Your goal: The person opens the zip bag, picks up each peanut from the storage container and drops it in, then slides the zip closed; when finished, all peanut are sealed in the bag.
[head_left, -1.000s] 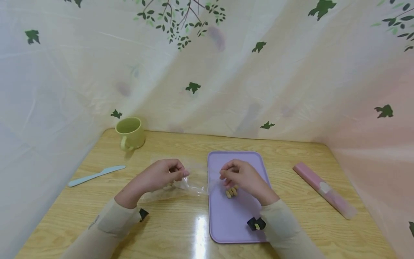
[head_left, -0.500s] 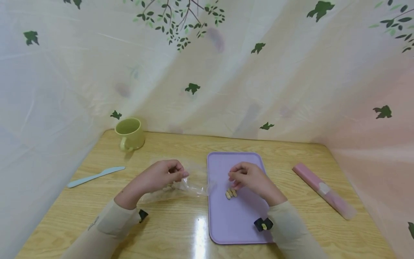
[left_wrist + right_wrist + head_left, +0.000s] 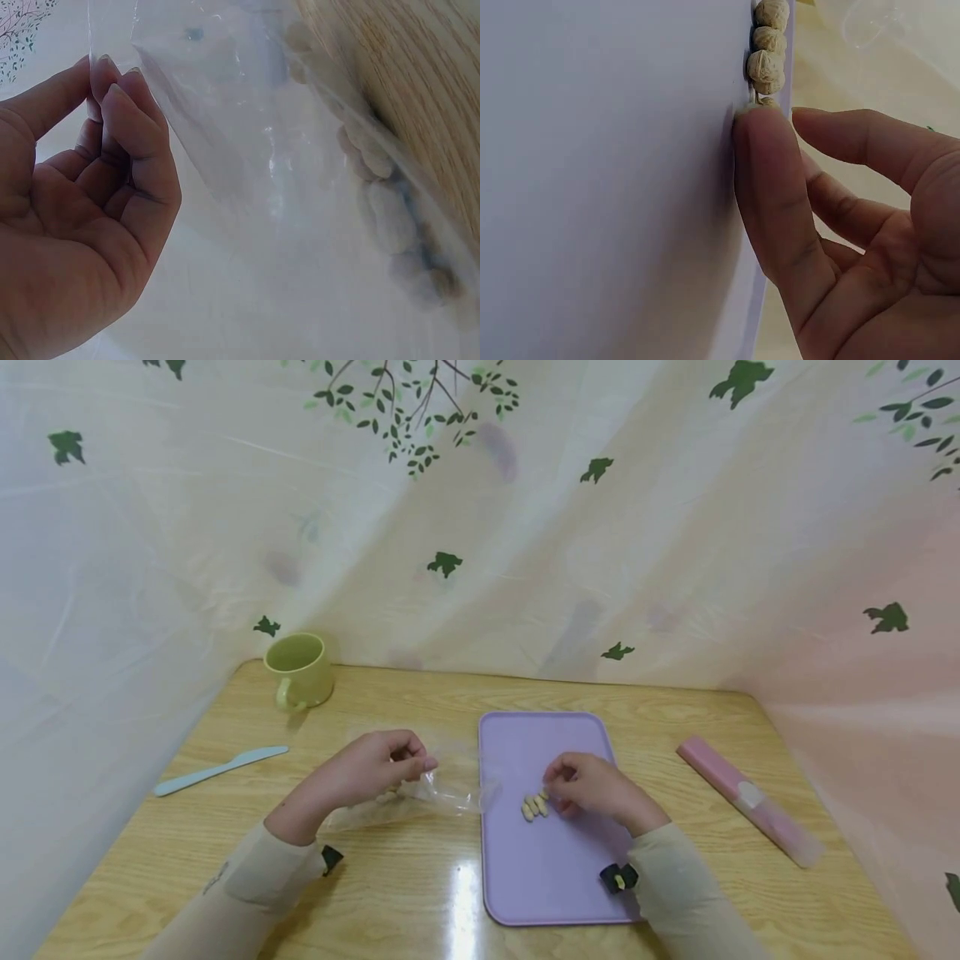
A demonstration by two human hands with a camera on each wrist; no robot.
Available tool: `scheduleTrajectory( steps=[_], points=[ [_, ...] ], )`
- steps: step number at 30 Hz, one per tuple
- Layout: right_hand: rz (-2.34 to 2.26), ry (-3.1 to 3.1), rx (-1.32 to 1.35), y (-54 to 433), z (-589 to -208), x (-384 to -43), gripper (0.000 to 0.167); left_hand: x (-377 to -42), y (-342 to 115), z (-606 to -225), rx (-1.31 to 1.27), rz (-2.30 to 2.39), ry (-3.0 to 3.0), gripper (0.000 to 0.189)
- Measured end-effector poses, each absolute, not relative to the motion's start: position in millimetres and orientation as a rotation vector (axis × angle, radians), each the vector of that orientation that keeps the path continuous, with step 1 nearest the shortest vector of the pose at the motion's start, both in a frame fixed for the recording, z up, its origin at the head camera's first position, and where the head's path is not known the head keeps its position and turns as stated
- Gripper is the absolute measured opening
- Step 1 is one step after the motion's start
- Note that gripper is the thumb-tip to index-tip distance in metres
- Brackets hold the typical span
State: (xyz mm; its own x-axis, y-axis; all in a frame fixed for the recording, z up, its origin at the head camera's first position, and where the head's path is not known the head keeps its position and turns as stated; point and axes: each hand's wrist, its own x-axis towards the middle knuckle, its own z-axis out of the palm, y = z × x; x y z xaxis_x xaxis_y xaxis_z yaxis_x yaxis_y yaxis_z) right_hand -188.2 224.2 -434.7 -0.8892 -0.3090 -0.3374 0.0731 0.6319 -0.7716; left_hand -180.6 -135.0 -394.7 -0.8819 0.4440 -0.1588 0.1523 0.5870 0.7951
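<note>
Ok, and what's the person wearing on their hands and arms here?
The left hand and right hand are bare, no gloves showing. Both arms have long, pale cream sleeves; the left sleeve carries a thin dark squiggle. A small black piece shows at each cuff, and the right black piece has a yellowish spot.

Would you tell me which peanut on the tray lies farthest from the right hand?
The leftmost peanut on the tray in the head view; the others lie nearer the right hand.
</note>
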Motion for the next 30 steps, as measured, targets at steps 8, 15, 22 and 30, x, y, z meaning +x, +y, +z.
scheduleTrajectory(
  steps=[8, 15, 22, 30],
  points=[
    [-1.170, 2.366, -0.201, 222.7, -439.2, -188.3, 0.015, -180.7, -136.6, -397.2, 0.502, 1.196, 2.484, 0.024],
    [-1.116, 2.398, -0.138, 218.1, -437.3, -189.1, 0.014, -181.5, -137.1, -397.4, 0.492, 1.182, 2.488, 0.022],
    [-1.100, 2.406, -0.135, 216.2, -438.2, -190.4, 0.012, -180.8, -136.2, -394.9, 0.491, 1.174, 2.495, 0.022],
    [-1.163, 2.381, -0.140, 219.9, -439.2, -191.0, 0.014, -179.4, -135.5, -390.8, 0.530, 1.184, 2.499, 0.027]
  ],
)
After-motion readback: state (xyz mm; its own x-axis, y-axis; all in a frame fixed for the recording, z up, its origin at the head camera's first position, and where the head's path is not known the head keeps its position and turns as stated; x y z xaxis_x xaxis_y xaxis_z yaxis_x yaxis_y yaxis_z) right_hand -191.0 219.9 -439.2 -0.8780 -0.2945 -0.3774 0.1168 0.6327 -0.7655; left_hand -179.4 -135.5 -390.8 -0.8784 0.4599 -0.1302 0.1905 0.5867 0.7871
